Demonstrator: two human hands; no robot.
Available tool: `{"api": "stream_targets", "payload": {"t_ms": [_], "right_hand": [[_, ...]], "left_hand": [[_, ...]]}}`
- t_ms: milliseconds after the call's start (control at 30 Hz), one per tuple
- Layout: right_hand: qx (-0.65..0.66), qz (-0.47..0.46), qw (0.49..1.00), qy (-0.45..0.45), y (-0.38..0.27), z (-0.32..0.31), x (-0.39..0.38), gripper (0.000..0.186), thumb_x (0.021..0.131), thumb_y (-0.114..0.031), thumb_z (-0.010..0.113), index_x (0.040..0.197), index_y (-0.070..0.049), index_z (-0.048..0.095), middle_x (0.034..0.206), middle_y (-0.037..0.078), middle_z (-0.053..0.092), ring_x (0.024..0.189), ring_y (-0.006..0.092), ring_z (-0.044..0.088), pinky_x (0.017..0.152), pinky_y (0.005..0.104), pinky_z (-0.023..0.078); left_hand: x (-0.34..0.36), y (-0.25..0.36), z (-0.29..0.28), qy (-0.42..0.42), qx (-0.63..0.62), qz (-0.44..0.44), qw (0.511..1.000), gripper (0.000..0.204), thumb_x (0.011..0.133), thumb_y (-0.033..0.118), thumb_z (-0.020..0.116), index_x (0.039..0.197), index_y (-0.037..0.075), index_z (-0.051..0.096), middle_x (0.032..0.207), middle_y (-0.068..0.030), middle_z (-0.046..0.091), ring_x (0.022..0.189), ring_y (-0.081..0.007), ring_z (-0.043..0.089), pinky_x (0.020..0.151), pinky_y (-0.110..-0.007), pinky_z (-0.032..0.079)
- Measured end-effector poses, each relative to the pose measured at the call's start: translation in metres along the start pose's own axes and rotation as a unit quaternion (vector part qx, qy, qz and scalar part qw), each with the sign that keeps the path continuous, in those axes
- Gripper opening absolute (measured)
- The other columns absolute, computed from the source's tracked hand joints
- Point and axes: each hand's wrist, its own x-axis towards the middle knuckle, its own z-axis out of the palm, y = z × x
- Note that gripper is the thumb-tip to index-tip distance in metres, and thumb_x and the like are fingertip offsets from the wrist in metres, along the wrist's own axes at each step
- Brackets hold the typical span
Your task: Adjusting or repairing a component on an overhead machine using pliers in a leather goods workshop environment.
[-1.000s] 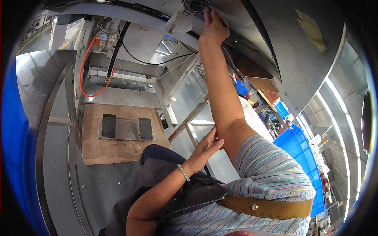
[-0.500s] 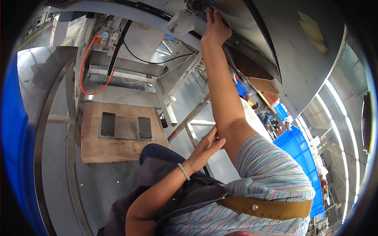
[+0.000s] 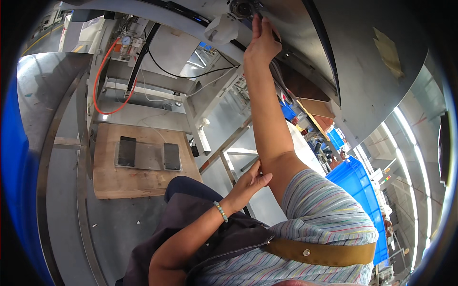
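My right arm stretches up to the underside of a grey metal machine. My right hand [image 3: 262, 44] is at the top, its fingers pointing up together beside a round dark metal fitting [image 3: 241, 8]; a dark edge shows by the fingers, but what they grip is hidden. A white angular plastic housing [image 3: 222, 28] hangs just left of that hand. My left hand [image 3: 248, 186], with a bead bracelet [image 3: 221, 212] on the wrist, lies against my right elbow. Its thumb stands apart and its fingertips pass behind the arm; no object shows in it.
On the left, a wooden board [image 3: 107, 183] carries a clear plate with two dark rectangular pieces [image 3: 126, 151]. A metal frame with an orange hose [image 3: 97, 90] and black cable stands behind it. Blue crates [image 3: 355, 183] are at right. A curved steel panel [image 3: 52, 81] rises far left.
The view has shifted slightly, so the machine and board sit a little differently in the picture. Both hands keep nearly the same pose, right at the fitting, left at the elbow.
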Motion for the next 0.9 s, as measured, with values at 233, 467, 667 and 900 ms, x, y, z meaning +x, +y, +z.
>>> {"api": "stream_targets", "payload": {"t_ms": [233,467,667,900], "right_hand": [[-0.002,-0.010,1.000,-0.020,0.000,0.007,0.002,0.014,0.084,0.004,0.063,0.089,0.009,0.051,0.104,0.015,0.055,0.096,0.0258,0.061,0.090,0.0369,0.058],[-0.011,-0.005,1.000,-0.016,0.001,0.009,0.000,0.013,0.084,0.005,0.063,0.089,0.009,0.052,0.103,0.015,0.055,0.094,0.0235,0.061,0.090,0.0367,0.058],[0.017,-0.007,1.000,-0.002,0.006,0.007,0.008,0.011,0.084,0.006,0.062,0.087,0.010,0.052,0.102,0.014,0.056,0.092,0.0232,0.061,0.088,0.0356,0.059],[-0.005,-0.006,1.000,0.002,0.004,0.011,0.005,0.012,0.083,0.007,0.062,0.089,0.011,0.053,0.102,0.015,0.055,0.092,0.0248,0.061,0.088,0.0360,0.060]], "left_hand": [[0.001,0.001,-0.003,0.003,0.007,0.016,1.000,0.068,0.098,0.035,0.050,0.147,-0.001,0.019,0.135,-0.0098,0.042,0.125,-0.0144,0.040,0.106,-0.030,0.032],[0.001,0.000,-0.003,0.017,0.024,0.016,0.999,0.072,0.096,0.042,0.048,0.148,0.001,0.018,0.134,-0.0090,0.043,0.121,-0.0148,0.043,0.102,-0.031,0.035],[0.002,0.002,-0.006,0.012,0.010,0.017,1.000,0.068,0.097,0.035,0.050,0.147,0.000,0.019,0.132,-0.0101,0.043,0.122,-0.0146,0.042,0.105,-0.030,0.034],[0.001,0.005,-0.005,0.013,0.001,0.021,1.000,0.068,0.097,0.035,0.050,0.146,-0.001,0.019,0.133,-0.0107,0.043,0.124,-0.0158,0.041,0.106,-0.031,0.033]]}}
